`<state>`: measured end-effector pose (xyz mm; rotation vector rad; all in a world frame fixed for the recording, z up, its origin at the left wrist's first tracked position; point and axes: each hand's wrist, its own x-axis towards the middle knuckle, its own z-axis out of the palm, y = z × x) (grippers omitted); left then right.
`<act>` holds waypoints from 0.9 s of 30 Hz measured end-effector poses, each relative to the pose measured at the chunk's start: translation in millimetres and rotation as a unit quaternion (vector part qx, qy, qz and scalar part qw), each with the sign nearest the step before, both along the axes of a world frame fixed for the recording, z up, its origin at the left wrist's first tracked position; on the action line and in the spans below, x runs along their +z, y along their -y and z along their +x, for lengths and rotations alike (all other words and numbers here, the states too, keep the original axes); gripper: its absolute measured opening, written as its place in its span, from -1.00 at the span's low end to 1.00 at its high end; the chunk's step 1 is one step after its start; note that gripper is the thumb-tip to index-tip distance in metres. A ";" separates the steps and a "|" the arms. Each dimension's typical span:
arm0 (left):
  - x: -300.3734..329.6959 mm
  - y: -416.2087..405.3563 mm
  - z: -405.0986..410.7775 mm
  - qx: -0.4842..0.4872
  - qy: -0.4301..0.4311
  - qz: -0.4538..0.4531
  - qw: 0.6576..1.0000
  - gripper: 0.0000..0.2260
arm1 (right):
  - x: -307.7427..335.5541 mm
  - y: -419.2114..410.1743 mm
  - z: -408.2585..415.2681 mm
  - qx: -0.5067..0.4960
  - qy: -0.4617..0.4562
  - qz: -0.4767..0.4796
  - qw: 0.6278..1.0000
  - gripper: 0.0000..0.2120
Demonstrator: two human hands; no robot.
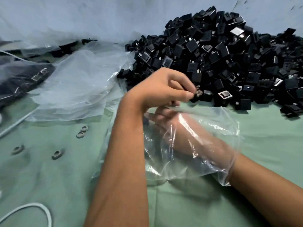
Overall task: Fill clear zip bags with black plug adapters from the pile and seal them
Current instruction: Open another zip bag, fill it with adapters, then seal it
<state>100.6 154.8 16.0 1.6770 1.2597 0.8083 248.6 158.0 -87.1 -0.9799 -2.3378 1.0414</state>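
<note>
A stack of empty clear bags is seen well to the left of the fingers. A black adapter is pinched between the curled thumb and fingers of the left hand, at the near edge of the pile. Just below those fingers, the right hand is pushed inside an open zip bag; its finger position cannot be told.
</note>
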 end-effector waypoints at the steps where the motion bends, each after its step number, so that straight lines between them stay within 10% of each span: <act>1: -1.1 1.3 -13.9 0.059 0.000 0.011 0.998 -0.93 | 7.3 1.9 -6.3 0.009 -0.001 0.039 0.999 -0.86; 7: -15.7 19.3 -99.3 0.401 -0.132 -0.065 0.904 -0.88 | -6.1 -6.0 -28.0 -0.035 0.014 0.065 0.997 -0.45; 20: -12.8 26.0 -95.8 0.388 -0.075 -0.205 0.896 -0.88 | -24.1 -12.2 -42.4 0.065 0.005 0.215 0.974 -0.78; 27: -15.6 24.6 -97.0 0.396 -0.068 -0.197 0.894 -0.80 | -39.4 -27.6 -34.1 0.103 0.042 0.390 0.914 -0.08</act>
